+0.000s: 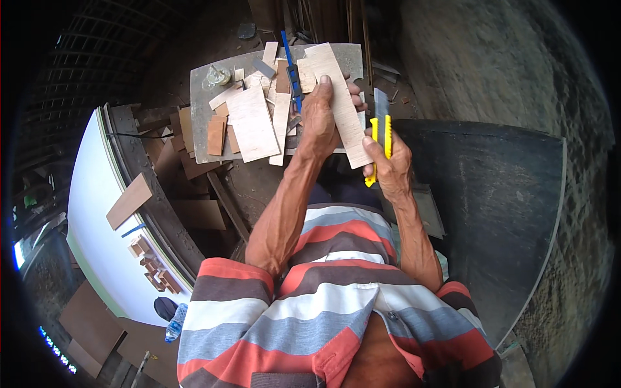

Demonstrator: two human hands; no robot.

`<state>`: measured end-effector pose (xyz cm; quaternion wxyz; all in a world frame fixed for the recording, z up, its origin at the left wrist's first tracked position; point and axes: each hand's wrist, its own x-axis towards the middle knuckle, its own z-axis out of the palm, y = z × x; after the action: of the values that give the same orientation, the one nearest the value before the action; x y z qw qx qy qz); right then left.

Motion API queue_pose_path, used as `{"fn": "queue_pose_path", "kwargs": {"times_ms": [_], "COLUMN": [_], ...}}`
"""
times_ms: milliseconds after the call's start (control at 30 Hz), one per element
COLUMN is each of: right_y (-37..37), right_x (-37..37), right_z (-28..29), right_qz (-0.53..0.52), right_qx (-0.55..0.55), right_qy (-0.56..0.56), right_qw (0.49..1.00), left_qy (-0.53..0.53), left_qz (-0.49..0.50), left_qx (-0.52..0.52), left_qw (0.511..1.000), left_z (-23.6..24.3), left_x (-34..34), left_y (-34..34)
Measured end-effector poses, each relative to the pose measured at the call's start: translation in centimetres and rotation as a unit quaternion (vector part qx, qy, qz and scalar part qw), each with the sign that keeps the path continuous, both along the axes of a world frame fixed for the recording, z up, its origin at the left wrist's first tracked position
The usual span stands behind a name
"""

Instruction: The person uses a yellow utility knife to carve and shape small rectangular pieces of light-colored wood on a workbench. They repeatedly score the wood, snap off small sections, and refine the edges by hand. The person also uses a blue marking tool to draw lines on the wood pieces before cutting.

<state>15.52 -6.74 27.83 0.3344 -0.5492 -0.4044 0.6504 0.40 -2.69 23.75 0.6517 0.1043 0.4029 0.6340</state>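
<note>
"Holding what, in that left hand (320, 123)?"

"A pale wooden strip (346, 123), long and flat. The thumb presses on its face, and fingertips show past the far edge. It slants, upper end toward the left, and it's held above the near right part of the tabletop (349, 54)."

"And the right hand (394, 161)?"

"Closed round a yellow utility knife (388, 136), blade out and pointing away from the body. The two hands are apart. The right thumb is right by the strip's lower end; whether it pinches the wood too, I can't tell."

"Does the blade touch the strip?"

"No, it stands off to the right, with a gap between."

"What's lying on the tabletop?"

"A broad pale panel (251, 126) near the front edge, with a narrower pale piece (280, 126) just beside it. Small brown pieces (217, 134) sit to the left. Behind, there's a clear container (217, 76), a grey block (264, 68) and a blue bar tool (293, 79) with dark parts, close to the left hand."

"Anything further out?"

"On the left, a white board (100, 194) carries a tan slat (129, 200) and small brown blocks (155, 271). On the right is a large dark panel (485, 194)."
</note>
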Motion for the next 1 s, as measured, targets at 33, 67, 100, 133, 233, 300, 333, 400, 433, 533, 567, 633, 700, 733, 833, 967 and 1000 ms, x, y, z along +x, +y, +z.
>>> {"fn": "queue_pose_path", "kwargs": {"times_ms": [33, 67, 100, 133, 233, 300, 333, 400, 433, 533, 567, 633, 700, 733, 833, 967, 1000], "right_y": [0.3, 0.1, 0.2, 0.2, 0.0, -0.4, -0.5, -1.2, -1.7, -3.4, -3.8, -4.1, -4.0, -4.1, -3.9, -1.7, -1.2], "right_x": [0.8, 1.3, 1.4, 1.4, 1.3, 1.7, 2.0, 1.8, 1.7, 1.6, 1.5, 1.0, 0.6, 0.1, -0.9, -1.6, -2.0], "right_z": [-1.3, -2.2, -2.3, -2.1, -1.1, -1.2, -1.5, -0.7, -0.3, 0.4, 0.9, 1.3, 1.1, 1.1, 1.5, 3.4, 3.6], "right_qz": [0.009, -0.018, -0.044, -0.051, -0.051, -0.021, 0.012, 0.02, 0.025, 0.054, 0.066, 0.057, 0.058, 0.029, 0.011, 0.1, 0.103], "right_qx": [-0.021, -0.042, -0.062, -0.076, -0.088, -0.058, -0.031, -0.03, -0.028, -0.003, 0.0, 0.025, 0.067, 0.078, 0.104, 0.163, 0.167], "right_qy": [0.02, 0.079, 0.138, 0.146, 0.159, 0.15, 0.118, 0.042, 0.005, -0.034, -0.038, -0.04, -0.041, -0.021, 0.0, -0.115, -0.118], "right_qw": [1.0, 0.996, 0.987, 0.985, 0.982, 0.987, 0.992, 0.998, 0.999, 0.998, 0.997, 0.997, 0.995, 0.996, 0.995, 0.975, 0.973], "left_qy": [0.0, 0.0, 0.0, 0.009, 0.028, -0.006, -0.026, -0.061, -0.062, -0.078, -0.095, -0.13, -0.145, -0.143, -0.179, -0.309, -0.318], "left_qz": [0.012, 0.025, 0.039, 0.028, -0.006, 0.003, 0.012, 0.029, 0.04, 0.085, 0.099, 0.122, 0.138, 0.149, 0.184, 0.238, 0.235], "left_qx": [-0.016, -0.032, -0.048, -0.06, -0.079, -0.094, -0.098, -0.085, -0.076, -0.064, -0.077, -0.101, -0.128, -0.139, -0.169, -0.187, -0.183], "left_qw": [1.0, 0.999, 0.998, 0.998, 0.996, 0.996, 0.995, 0.994, 0.994, 0.991, 0.988, 0.979, 0.971, 0.968, 0.951, 0.901, 0.9], "left_z": [-0.5, -1.1, -1.3, -1.4, -1.6, -1.5, -1.3, -1.6, -2.0, -2.9, -3.3, -3.5, -3.2, -2.9, -2.6, -3.1, -2.6], "left_x": [0.0, -0.2, -0.6, -1.0, -2.1, -2.4, -2.4, -2.6, -2.8, -3.6, -3.8, -4.2, -4.0, -3.8, -3.9, -4.9, -4.7], "left_y": [-0.1, -0.1, 0.1, 0.0, -0.1, -0.1, -0.1, 0.1, 0.2, 0.5, 0.7, 1.1, 1.2, 1.4, 1.9, 3.2, 3.4]}}
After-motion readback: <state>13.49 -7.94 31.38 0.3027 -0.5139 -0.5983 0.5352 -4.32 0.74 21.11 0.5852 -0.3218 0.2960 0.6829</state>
